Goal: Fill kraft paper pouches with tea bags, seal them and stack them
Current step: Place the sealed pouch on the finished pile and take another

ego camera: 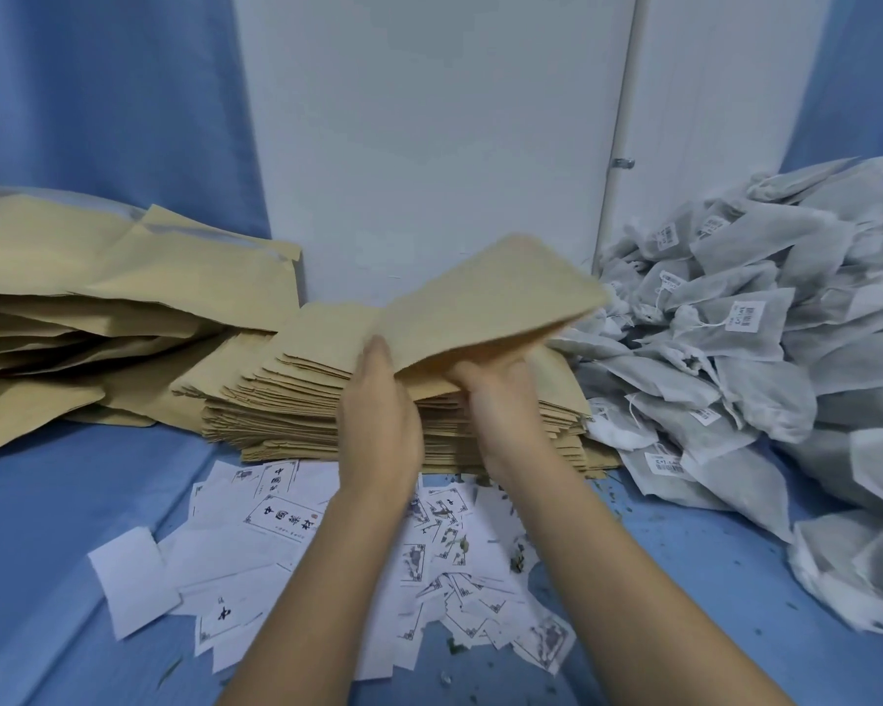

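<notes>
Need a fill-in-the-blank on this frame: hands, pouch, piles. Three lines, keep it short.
1. The left hand and right hand hold ____ (number) kraft paper pouch above the pouch stack.
2. The heap of tea bags lies to the ____ of that stack.
3. The printed white labels lie scattered on the ____ cloth.

Missing words: one; right; blue.

A single wide-angle view, worn on the head, looks forward and down along both forearms. It sits close: the left hand (pixel 378 420), right hand (pixel 503 400) and pouch (pixel 490 303) fill the centre, bench (pixel 72 527) below, wall (pixel 429 145) ahead.
</notes>
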Tool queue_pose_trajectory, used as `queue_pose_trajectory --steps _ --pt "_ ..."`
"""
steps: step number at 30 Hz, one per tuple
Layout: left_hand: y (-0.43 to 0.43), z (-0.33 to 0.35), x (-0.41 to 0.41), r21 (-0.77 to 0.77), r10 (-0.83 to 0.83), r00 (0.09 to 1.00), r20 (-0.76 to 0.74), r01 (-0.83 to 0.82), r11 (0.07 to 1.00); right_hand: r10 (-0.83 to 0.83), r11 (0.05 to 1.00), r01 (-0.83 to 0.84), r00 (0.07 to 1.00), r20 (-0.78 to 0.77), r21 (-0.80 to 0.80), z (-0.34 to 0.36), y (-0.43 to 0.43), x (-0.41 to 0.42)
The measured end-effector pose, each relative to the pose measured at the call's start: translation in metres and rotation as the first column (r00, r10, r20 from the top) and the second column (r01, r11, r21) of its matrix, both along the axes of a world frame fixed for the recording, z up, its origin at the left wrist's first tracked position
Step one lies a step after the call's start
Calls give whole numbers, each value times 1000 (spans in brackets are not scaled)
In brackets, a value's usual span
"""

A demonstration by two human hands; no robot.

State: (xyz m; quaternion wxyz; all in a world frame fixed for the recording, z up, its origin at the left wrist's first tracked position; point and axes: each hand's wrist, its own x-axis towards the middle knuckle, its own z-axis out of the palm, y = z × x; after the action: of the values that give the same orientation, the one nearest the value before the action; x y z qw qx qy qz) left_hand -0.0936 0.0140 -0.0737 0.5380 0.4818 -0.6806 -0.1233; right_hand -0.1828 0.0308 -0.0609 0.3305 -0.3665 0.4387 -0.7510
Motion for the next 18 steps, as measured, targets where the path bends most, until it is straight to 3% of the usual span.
queue_pose_trajectory --steps 2,5,10,13,18 --pt "9 7 -10 69 -89 977 -191 104 992 29 996 -50 965 -260 -75 5 0 11" --pt "12 14 -16 180 -107 919 -379 186 966 12 998 -40 858 -514 -44 9 2 14" --pt "-1 18 -5 276 59 770 -635 155 948 -59 990 140 533 -844 19 -5 5 1" --pt "-7 14 -1 369 99 735 -671 215 904 -97 985 174 474 -875 -15 -7 4 -2" --pt "-9 7 -4 466 131 765 -631 237 853 -357 934 240 620 -699 -264 -8 6 -1"
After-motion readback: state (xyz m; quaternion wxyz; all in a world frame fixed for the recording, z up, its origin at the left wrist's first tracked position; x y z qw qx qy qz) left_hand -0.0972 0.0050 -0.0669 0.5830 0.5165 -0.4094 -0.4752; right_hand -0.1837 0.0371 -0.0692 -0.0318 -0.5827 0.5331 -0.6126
